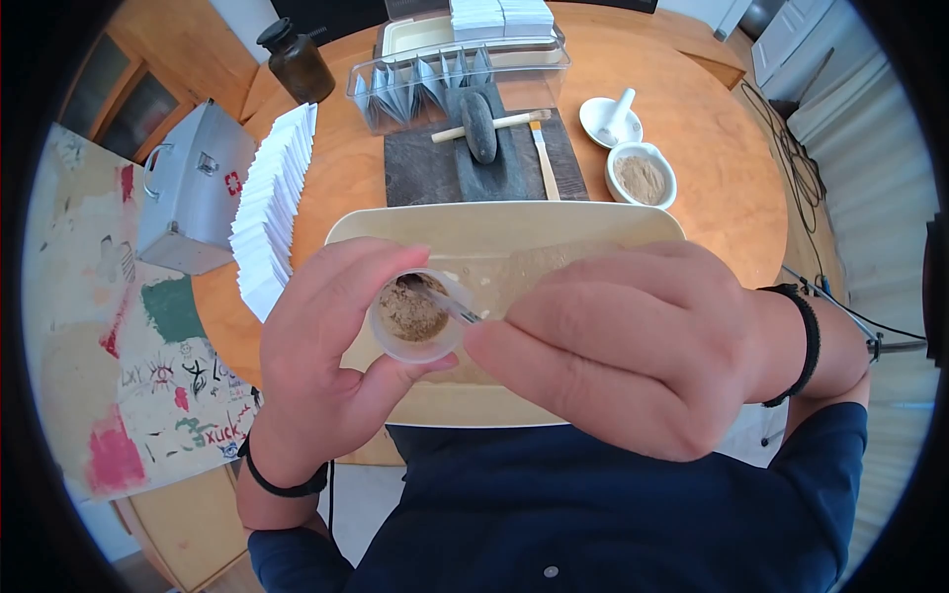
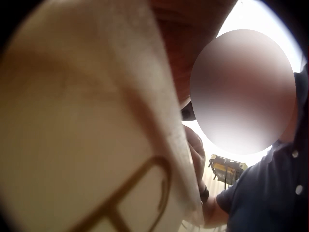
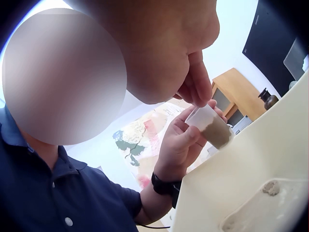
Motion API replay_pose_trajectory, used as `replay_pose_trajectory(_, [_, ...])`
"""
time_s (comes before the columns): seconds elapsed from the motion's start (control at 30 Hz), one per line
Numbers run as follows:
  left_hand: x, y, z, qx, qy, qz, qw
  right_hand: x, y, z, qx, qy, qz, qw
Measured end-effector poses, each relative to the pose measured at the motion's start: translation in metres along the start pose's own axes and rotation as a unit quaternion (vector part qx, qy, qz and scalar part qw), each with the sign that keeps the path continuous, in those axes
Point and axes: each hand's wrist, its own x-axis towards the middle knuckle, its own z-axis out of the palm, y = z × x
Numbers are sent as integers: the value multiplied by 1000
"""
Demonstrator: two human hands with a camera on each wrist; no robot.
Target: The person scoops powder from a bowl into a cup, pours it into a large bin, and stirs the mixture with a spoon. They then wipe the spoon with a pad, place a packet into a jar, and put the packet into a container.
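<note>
Apparently, the step in hand is stirring or scooping powder point(image 1: 409, 316) in a small cup point(image 1: 407, 350) held above the near part of a cream tub point(image 1: 395, 229). The left hand point(image 1: 318, 321) grasps the cup between thumb and fingers, its mouth toward the head view; the right hand point(image 1: 628, 346) pinches a slender utensil point(image 1: 456, 309), whose far end meets the powder. Whether that end is a spoon or a plain rod cannot be told. The next move probably calls for a steady cup and small turns of the utensil, since a sharp flick could spill powder into the tub. Through the cup's translucent wall, the right wrist view shows brown powder in the lower part and clear space above. The tub contains a pale clump point(image 3: 271, 188). Beyond it, a white bowl point(image 1: 670, 186) holds paler powder, and a dish point(image 1: 594, 119) bears a pestle point(image 1: 621, 111). A clear box point(image 1: 539, 91) contains folded packets point(image 1: 431, 85); the contents of the dark bottle point(image 1: 302, 71) and closed case point(image 1: 188, 193) are hidden.
</note>
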Motion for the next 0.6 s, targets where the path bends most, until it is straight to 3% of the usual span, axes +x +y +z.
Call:
replay_pose_trajectory(0.27, [-3,-1,-2,-26,-16,-11,999,0,-10,-10,-36,0,-29,999])
replay_pose_trajectory(0.43, [-3,-2,-3,-29,-20,-10,999,-1,-9,3,-10,75,-30,997])
replay_pose_trajectory(0.6, [-3,-1,-5,-22,-28,5,999,-1,0,3,19,44,-51,998])
